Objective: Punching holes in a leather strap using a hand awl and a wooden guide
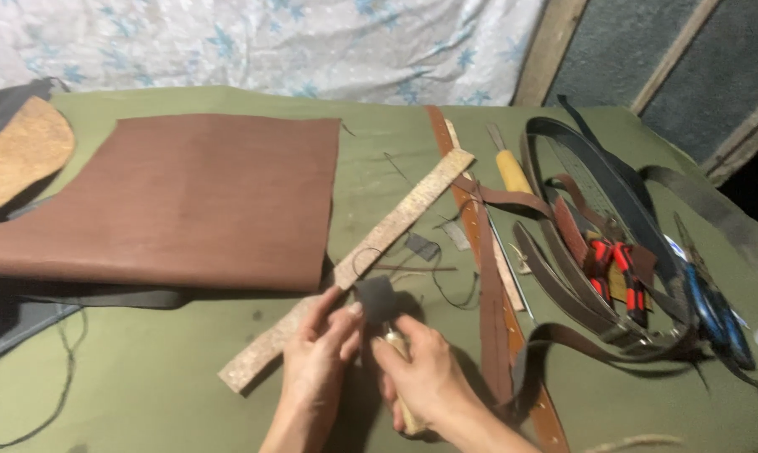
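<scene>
A brown hide (177, 197) is lying on the green cloth (144, 377). The left hand (316, 356) is pinching a dark scrap (376, 295) at centre; the right hand (425, 377) is gripping a wooden-handled tool (406, 411). Belts (580, 277) are piling rightward, beneath a floral sheet (270, 42).

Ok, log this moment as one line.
left hand: pinches dark leather scrap | right hand: grips wooden-handled tool | behind: brown leather sheet

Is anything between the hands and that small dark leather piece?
Nothing visible. The left hand pinches the dark piece directly, and the right hand, holding a wooden-handled tool, sits right under it.
</scene>
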